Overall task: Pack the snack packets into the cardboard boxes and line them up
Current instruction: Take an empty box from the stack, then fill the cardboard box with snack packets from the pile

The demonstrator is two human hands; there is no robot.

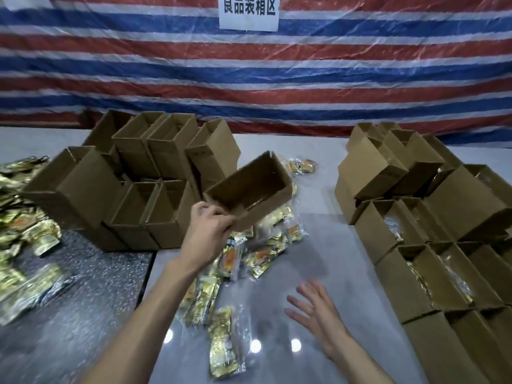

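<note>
- Nearest us, the right hand (318,309) hovers over the grey table (277,314), palm down. Its fingers are straight and spread and hold nothing. We judge it poised to gather packets.
- Just left of it, a gold packet (224,342) lies flat at the near end of the loose snack packets (249,256). These form a strip running away from us down the middle of the table, within reach of both hands.
- Farther up, the left hand (210,225) grips the near corner of an empty cardboard box (249,189), fingers curled over its rim. The box is in the air, tilted with its open mouth toward us. We judge that the tilt presents the opening for loading.
- Relative to the hands, the snack packets lie directly beneath the left hand and its box. They also lie to the left of and beyond the right hand. Neither hand touches them.
- At left, the stacked empty boxes (144,173) stand mouth-up, probably the supply. A second heap of packets (19,245) lies at the left edge.
- At right, the rows of boxes (415,273) stand side by side, several showing gold packets inside. We take these rows as the line-up.
- Behind hangs a striped tarpaulin (249,79) bearing a paper sign (248,12).
</note>
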